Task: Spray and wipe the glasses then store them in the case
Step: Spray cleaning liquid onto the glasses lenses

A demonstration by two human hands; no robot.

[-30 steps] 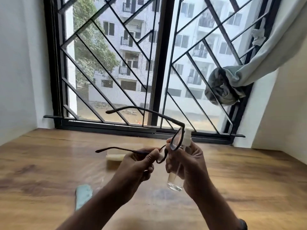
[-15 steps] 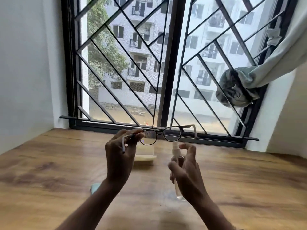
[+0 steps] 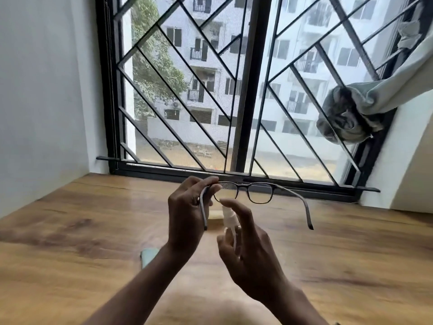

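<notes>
**Glasses up, spray bottle under the lens**

Ahead of me, the barred window (image 3: 234,90) fills the view, with a knotted grey curtain (image 3: 346,118) hanging at its right edge. Down on the wooden desk (image 3: 70,231), a pale yellow object (image 3: 216,215) peeks out behind my fingers, mostly hidden, and a light teal thing (image 3: 147,256) lies near, half covered by my left forearm.

My left hand (image 3: 187,216) pinches the glasses (image 3: 255,192) at the left hinge, thumb and fingers closed on the frame, holding them in the air above the desk. The frame runs left to right across the view, lenses facing me, both temples open and angling down toward me.

My right hand (image 3: 248,252) is wrapped around the small clear spray bottle (image 3: 228,219), upright, forefinger raised over its white top, just below the left lens
</notes>
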